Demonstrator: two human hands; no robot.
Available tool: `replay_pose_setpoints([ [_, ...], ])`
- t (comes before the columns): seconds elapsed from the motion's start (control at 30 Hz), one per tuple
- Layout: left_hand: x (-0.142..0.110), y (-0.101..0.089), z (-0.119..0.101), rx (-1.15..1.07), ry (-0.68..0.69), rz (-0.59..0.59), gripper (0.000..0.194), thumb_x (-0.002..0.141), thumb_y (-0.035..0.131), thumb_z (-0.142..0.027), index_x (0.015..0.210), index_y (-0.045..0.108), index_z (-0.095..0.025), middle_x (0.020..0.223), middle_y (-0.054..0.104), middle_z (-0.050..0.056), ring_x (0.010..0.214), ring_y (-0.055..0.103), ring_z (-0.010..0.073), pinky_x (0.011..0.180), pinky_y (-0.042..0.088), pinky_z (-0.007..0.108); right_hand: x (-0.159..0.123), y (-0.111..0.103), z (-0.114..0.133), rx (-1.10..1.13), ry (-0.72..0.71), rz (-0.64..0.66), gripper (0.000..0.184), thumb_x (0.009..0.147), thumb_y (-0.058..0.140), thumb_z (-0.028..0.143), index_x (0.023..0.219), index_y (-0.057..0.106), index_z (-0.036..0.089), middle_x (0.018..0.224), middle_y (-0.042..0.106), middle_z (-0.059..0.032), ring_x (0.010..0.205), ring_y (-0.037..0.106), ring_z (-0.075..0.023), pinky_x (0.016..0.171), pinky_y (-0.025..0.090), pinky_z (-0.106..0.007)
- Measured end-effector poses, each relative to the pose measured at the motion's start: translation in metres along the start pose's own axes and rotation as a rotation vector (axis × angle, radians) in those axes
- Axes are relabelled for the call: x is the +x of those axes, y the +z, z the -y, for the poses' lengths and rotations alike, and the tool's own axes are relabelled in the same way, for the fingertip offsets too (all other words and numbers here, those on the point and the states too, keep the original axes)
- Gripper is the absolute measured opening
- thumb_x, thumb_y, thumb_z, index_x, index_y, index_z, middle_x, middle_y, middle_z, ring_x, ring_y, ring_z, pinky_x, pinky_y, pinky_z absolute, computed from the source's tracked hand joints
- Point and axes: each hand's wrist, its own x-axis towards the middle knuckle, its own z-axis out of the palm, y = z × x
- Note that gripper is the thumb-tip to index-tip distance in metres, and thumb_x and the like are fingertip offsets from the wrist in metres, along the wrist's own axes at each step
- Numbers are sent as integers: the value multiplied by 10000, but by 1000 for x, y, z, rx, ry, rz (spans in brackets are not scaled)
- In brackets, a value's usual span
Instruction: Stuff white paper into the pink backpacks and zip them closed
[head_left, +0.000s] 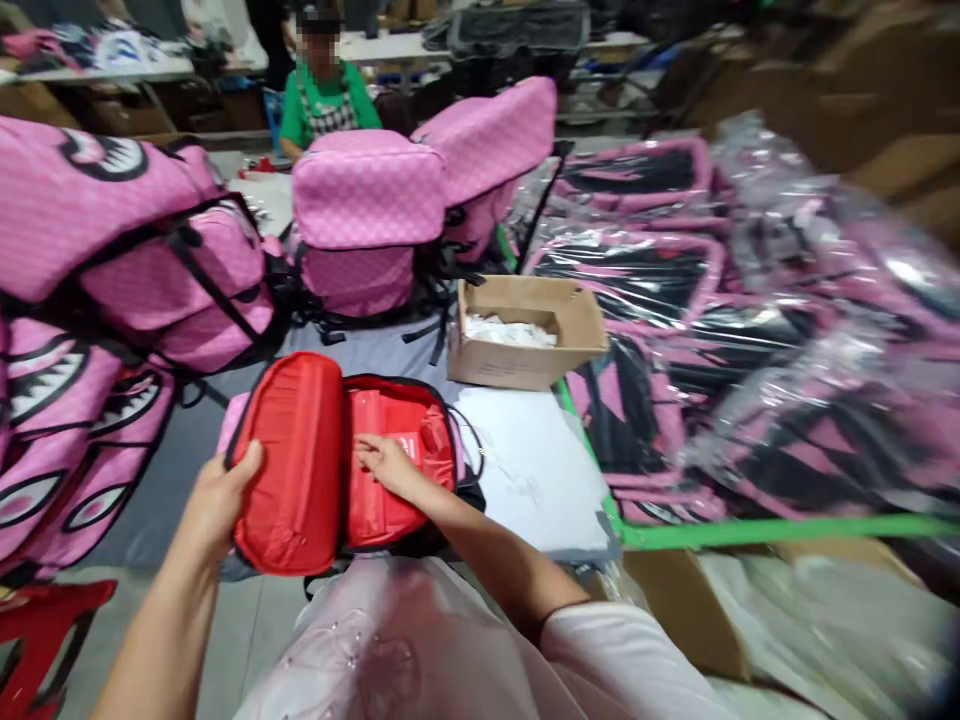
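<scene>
An unzipped backpack (401, 505) lies open in front of me, with its red lining showing and a strip of pink at its outer edge. My left hand (221, 495) is closed around the outer edge of its folded-back front panel (296, 460), thumb on the red side. Inside the main compartment is my right hand (386, 465), its fingers drawn together over the red lining. Whatever those fingers may pinch is too small to make out. A white label (407, 446) shows beside the right hand.
A cardboard box (517, 360) with small white pieces stands beyond a white board (532, 470). Pink backpacks (367, 195) line the left and back. Plastic-wrapped backpacks (637, 270) are piled at right behind a green edge (780, 530). A person in green (330, 100) is across the table.
</scene>
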Motion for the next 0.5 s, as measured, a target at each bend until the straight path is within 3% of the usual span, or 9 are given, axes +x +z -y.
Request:
replay_pose_setpoints([
  [0.1, 13, -15, 10, 54, -65, -66, 290, 694, 722, -376, 886, 626, -182, 576, 688, -28, 578, 686, 218, 488, 541, 260, -16, -59, -17, -90, 107, -232, 285, 988, 461, 274, 1235, 603, 298, 1099, 729, 20, 910, 692, -177, 794, 563, -281],
  [0.2, 20, -16, 14, 103, -82, -67, 153, 751, 670, -314, 827, 590, -207, 535, 664, -68, 464, 618, 167, 444, 502, 229, -48, -143, -56, -259, 328, -549, 399, 999, 316, 243, 1322, 545, 189, 1190, 701, -92, 981, 677, -203, 844, 532, -264],
  [0.27, 23, -12, 14, 144, -98, -63, 143, 770, 664, -309, 850, 597, -211, 560, 685, -75, 444, 608, 162, 440, 498, 231, -74, -190, -94, -350, 519, -699, 452, 965, 287, 185, 1330, 535, 85, 1247, 657, -184, 1083, 639, -256, 929, 496, -322],
  [0.4, 35, -5, 20, 258, -69, -48, 222, 745, 718, -388, 852, 613, -224, 545, 684, -76, 452, 624, 179, 442, 503, 244, -112, -241, -163, -494, 793, -860, 495, 936, 337, 216, 1350, 515, 10, 1381, 531, -264, 1279, 491, -374, 1042, 394, -485],
  [0.47, 43, -3, 26, 290, -34, -32, 323, 692, 769, -459, 857, 615, -229, 537, 679, -65, 458, 632, 195, 442, 513, 260, -119, -258, -184, -542, 805, -873, 495, 935, 370, 260, 1362, 529, 68, 1435, 493, -236, 1319, 456, -367, 1061, 378, -475],
  [0.5, 46, -1, 28, 296, -34, -22, 384, 656, 794, -493, 870, 617, -226, 548, 685, -50, 469, 642, 210, 445, 522, 275, -119, -266, -192, -591, 787, -816, 500, 933, 375, 286, 1378, 525, 113, 1454, 485, -213, 1337, 445, -356, 1070, 375, -464],
])
